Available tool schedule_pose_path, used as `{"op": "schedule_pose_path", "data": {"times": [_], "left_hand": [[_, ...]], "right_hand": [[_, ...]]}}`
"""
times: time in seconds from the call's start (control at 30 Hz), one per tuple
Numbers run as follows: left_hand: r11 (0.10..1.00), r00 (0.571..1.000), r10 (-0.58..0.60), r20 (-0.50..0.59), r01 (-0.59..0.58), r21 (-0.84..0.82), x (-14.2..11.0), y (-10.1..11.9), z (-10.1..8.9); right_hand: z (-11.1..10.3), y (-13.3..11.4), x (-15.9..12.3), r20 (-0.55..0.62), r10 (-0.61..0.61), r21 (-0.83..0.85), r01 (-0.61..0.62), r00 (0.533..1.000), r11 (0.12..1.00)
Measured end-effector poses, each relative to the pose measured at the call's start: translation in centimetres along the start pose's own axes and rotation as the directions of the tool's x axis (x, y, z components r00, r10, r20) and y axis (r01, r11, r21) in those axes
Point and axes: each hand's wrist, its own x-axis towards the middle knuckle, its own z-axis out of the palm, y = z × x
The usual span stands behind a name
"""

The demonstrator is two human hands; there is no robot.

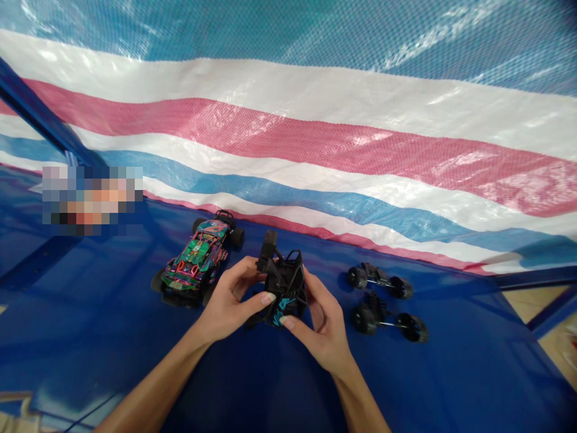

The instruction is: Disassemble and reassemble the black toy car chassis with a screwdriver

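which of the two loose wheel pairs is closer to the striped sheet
The far wheel pair, right of the right hand: it lies nearer the striped sheet, while the near wheel pair sits closer to the camera.

One toy car [198, 254], one black car body [282, 285], two axle assemblies [377, 275] bearing four wheels [363, 319], one striped sheet [293, 141]
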Motion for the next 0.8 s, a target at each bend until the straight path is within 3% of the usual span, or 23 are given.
{"op": "schedule_pose_path", "data": {"times": [0.3,0.53,0.8], "left_hand": [[1.000,1.000,-0.003,0.023,0.004,-0.022,-0.11,-0.09,-0.07],[0.999,0.999,0.043,0.010,-0.043,0.011,-0.13,0.23,-0.15],[0.999,0.999,-0.023,0.039,0.022,0.026,-0.16,0.64,-0.27]], "right_hand": [[-0.46,-0.79,0.32,0.024,-0.056,-0.003,0.056,0.998,0.998],[-0.50,-0.91,0.22,0.053,-0.009,0.025,0.008,0.999,1.000],[-0.28,-0.98,0.10,0.055,0.016,0.079,-0.021,0.998,0.997]]}}
